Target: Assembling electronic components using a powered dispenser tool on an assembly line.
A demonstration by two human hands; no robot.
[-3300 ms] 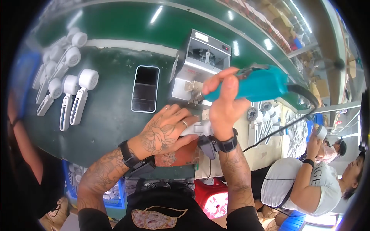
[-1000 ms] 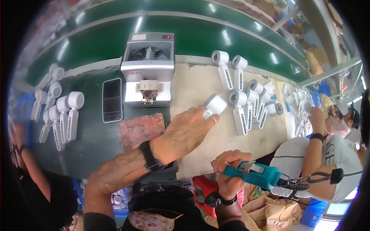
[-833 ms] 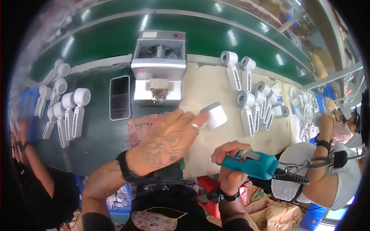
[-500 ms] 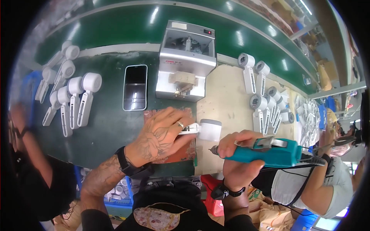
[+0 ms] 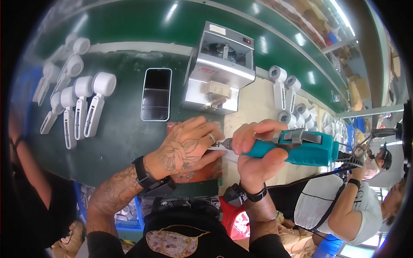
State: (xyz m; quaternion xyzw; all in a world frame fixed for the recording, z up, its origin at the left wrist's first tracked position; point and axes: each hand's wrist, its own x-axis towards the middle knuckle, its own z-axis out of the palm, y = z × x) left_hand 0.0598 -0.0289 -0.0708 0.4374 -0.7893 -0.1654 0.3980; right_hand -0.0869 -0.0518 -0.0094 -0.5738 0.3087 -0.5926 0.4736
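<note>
My left hand [image 5: 185, 148] pins a white round-headed handheld device [image 5: 217, 146] by its slim handle over a reddish-brown pad [image 5: 202, 175]. Much of the handle is under my fingers, and its round head is mostly hidden behind my right hand. Closed around a teal electric screwdriver [image 5: 312, 149], my right hand [image 5: 260, 157] holds it nearly level. The screwdriver's tip points left and meets the handle's slotted face beside my left fingertips; whether it sits on a screw I cannot tell.
Beyond my hands stands a silver screw feeder [image 5: 219, 77]. A phone [image 5: 156, 94] lies left of it. Similar white devices stand in groups at left [image 5: 81, 103] and right [image 5: 282, 88]. A blue crate [image 5: 129, 217] is below the bench. At right sits a person in white [image 5: 327, 204]; another person's arm [image 5: 36, 167] shows at left.
My right hand has brought the screwdriver left and up, so its tip has gone from apart to meeting the device's handle. My left hand keeps its hold; the view has shifted slightly.
</note>
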